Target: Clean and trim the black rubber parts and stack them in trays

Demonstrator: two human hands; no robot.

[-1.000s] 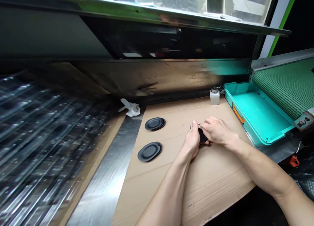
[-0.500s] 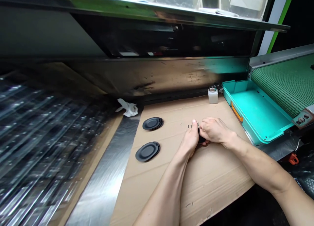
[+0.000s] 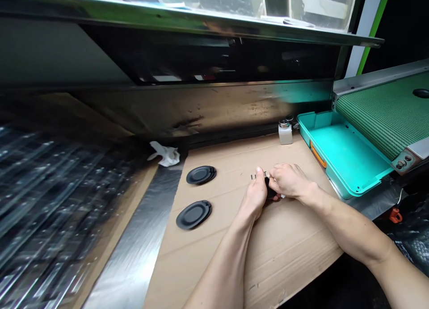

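My left hand [image 3: 256, 195] and my right hand [image 3: 290, 181] meet over a cardboard sheet [image 3: 278, 255], both gripping a small black part [image 3: 271, 189]. My fingers hide most of it. Thin metal bits [image 3: 258, 176] stick out just above my fingertips, too small to identify. To the left of my hands lie a stack of black oval discs [image 3: 201, 175] and a single black oval disc [image 3: 193, 214], both apart from my hands.
A teal tray [image 3: 342, 152] with an orange handle stands to the right, beside a green mesh conveyor belt [image 3: 385, 108]. A small white bottle [image 3: 285, 133] sits behind the cardboard. A crumpled white cloth [image 3: 166, 155] and a metal strip [image 3: 134, 242] lie left, beyond which are stacked clear sheets [image 3: 50, 197].
The whole scene has slid left in view as my head turned. My hands stay together on the black part, with no visible change in grip.
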